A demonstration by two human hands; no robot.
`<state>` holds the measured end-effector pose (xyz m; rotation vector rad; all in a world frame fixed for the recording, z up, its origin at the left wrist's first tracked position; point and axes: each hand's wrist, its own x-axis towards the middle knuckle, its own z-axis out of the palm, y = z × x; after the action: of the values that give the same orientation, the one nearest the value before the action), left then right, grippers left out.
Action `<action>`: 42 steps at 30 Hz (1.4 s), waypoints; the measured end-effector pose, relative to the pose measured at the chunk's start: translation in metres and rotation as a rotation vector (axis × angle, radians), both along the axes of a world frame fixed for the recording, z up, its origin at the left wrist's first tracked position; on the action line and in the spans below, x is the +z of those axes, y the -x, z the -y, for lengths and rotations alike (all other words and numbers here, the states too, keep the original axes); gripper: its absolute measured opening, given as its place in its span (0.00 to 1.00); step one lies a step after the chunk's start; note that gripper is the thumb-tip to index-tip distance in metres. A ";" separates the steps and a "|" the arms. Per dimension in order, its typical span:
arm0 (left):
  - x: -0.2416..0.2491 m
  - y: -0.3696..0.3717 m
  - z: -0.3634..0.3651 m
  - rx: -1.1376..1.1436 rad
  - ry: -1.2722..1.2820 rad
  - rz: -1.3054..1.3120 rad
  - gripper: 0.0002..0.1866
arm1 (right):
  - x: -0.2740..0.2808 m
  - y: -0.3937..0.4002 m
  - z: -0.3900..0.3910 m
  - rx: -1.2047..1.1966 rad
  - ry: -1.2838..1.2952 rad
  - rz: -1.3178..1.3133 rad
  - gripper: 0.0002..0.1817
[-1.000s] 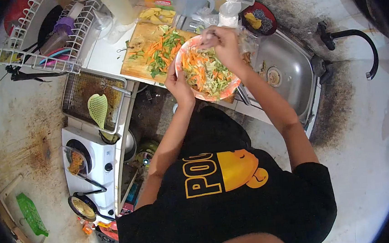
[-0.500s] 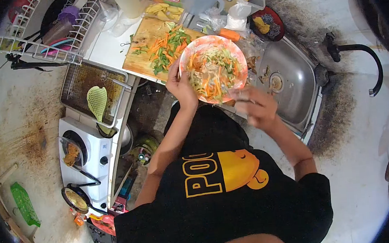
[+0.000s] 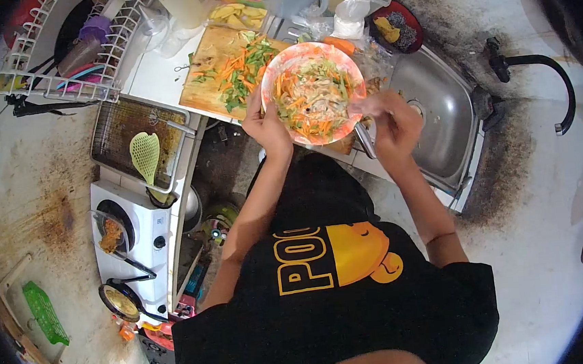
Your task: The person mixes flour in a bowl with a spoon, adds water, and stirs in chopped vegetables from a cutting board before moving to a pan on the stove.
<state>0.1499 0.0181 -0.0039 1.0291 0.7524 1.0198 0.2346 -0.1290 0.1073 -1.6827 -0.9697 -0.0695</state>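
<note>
A pink-and-white bowl (image 3: 360,74) holds shredded vegetables, with orange and green strips round a pale mass. My left hand (image 3: 268,130) grips its left rim, fingers wrapped under it. At the right rim, my right hand (image 3: 397,127) is closed on a utensil (image 3: 364,140) with a shiny metal handle; the end toward the food is blurred. Behind the bowl lies a wooden cutting board (image 3: 211,72) with cut carrot strips and green leaves on it.
A steel sink (image 3: 438,129) with a black faucet (image 3: 535,60) is at the right. On the left are a wire-racked tray (image 3: 106,138), a green slotted spatula (image 3: 144,156), a white stove (image 3: 146,227) and a dish rack (image 3: 111,66). A bag of white powder (image 3: 351,14) stands behind the bowl.
The bowl and my left hand have shifted slightly left and up in view. My right hand has turned and risen, and the utensil's handle now shows below it. The pale mass is more exposed.
</note>
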 end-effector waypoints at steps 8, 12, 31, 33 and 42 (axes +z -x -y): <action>0.007 -0.004 0.002 0.023 0.152 0.050 0.22 | -0.055 0.029 0.007 -0.129 0.041 0.157 0.12; 0.002 0.000 0.000 -0.022 0.153 0.049 0.22 | -0.028 0.006 -0.019 -0.108 0.081 0.031 0.17; -0.005 -0.006 -0.001 0.061 0.100 0.053 0.24 | -0.008 -0.012 -0.033 -0.082 -0.088 0.210 0.16; -0.001 -0.005 -0.001 0.034 0.132 0.055 0.23 | -0.026 -0.010 -0.035 -0.154 -0.062 0.228 0.16; -0.008 -0.003 0.002 0.074 0.160 0.034 0.24 | -0.013 0.023 -0.022 -0.183 -0.046 0.180 0.17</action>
<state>0.1524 0.0163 -0.0119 0.8494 0.8353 1.0202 0.2116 -0.1071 0.0945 -1.7410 -0.9362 -0.3679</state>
